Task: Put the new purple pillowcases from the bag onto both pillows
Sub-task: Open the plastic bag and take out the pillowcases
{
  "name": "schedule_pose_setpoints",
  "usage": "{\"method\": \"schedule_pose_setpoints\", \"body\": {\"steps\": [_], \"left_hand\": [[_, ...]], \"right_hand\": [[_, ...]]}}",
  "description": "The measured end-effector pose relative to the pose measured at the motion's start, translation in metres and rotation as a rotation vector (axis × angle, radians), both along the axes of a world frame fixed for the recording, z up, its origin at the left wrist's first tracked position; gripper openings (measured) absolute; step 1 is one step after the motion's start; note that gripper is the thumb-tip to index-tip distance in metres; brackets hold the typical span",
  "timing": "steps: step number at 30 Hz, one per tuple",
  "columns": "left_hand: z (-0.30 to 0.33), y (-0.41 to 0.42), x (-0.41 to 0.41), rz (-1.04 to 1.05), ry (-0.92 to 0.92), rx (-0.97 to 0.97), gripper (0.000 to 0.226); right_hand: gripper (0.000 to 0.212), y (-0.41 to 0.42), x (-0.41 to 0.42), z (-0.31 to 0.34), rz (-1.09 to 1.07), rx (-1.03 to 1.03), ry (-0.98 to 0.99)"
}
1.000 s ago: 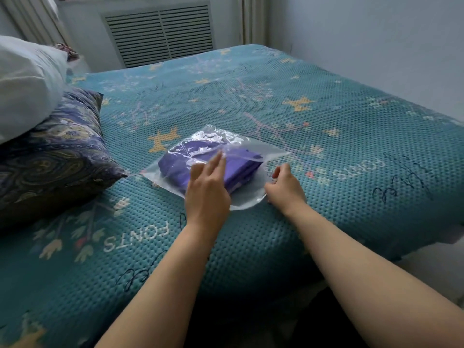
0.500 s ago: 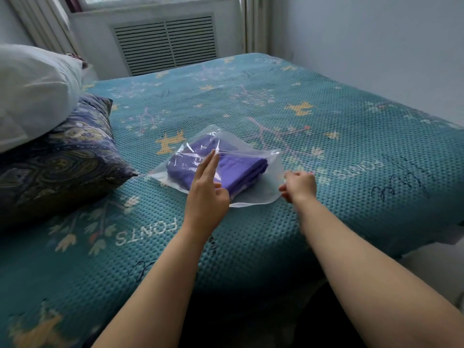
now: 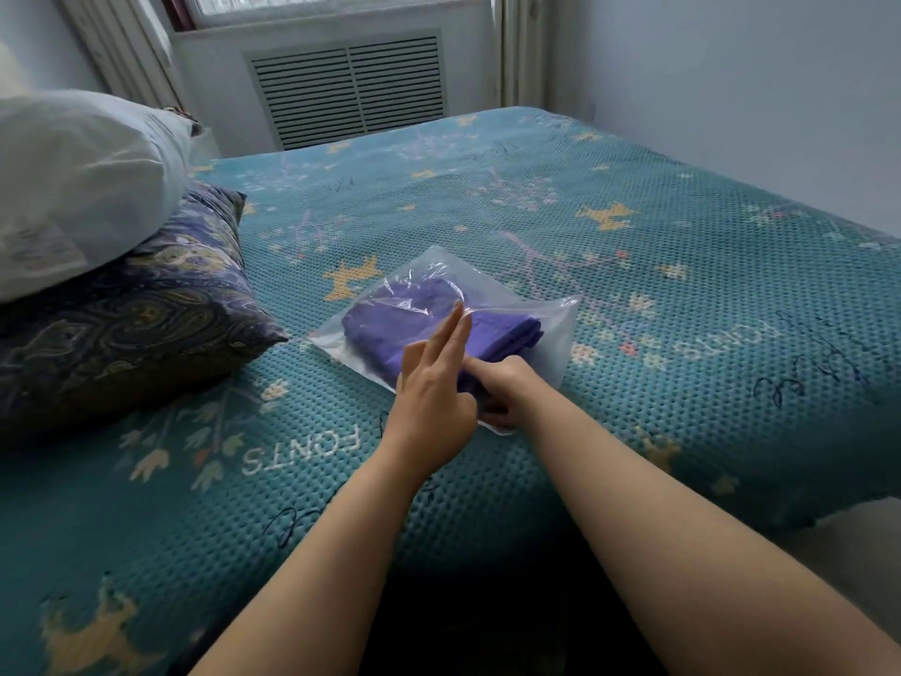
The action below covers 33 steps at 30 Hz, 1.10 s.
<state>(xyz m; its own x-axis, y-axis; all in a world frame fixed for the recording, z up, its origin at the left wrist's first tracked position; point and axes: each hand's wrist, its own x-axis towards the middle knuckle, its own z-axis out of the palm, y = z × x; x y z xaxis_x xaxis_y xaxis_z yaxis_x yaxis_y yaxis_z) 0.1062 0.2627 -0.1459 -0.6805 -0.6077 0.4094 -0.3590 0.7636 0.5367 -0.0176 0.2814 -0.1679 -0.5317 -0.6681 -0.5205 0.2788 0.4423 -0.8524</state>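
The bag (image 3: 546, 334) lay just beyond both hands; the right hand (image 3: 502, 387) pinched its near edge; the left hand (image 3: 434, 397) hovered flat-fingered beside it.

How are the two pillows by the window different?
The white pillow is plain, while the patterned pillow has dark blue swirls. The white pillow lies on top; the patterned pillow lies underneath, on the bed. Neither wears a purple pillowcase yet.
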Motion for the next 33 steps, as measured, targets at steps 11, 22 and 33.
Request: {"method": "schedule_pose_setpoints", "body": {"steps": [11, 22, 33], "left_hand": [[-0.013, -0.005, -0.001, -0.005, -0.033, 0.241, 0.082], [-0.010, 0.015, -0.013, -0.146, 0.146, 0.754, 0.056], [0.005, 0.011, -0.005, 0.152, 0.023, -0.016, 0.094]], "right_hand": [[0.005, 0.033, 0.011, 0.029, -0.248, -0.335, -0.024], [0.031, 0.143, -0.018, 0.122, -0.237, -0.490, 0.596], [0.049, 0.153, -0.077, 0.131, 0.165, -0.794, 0.079]]}}
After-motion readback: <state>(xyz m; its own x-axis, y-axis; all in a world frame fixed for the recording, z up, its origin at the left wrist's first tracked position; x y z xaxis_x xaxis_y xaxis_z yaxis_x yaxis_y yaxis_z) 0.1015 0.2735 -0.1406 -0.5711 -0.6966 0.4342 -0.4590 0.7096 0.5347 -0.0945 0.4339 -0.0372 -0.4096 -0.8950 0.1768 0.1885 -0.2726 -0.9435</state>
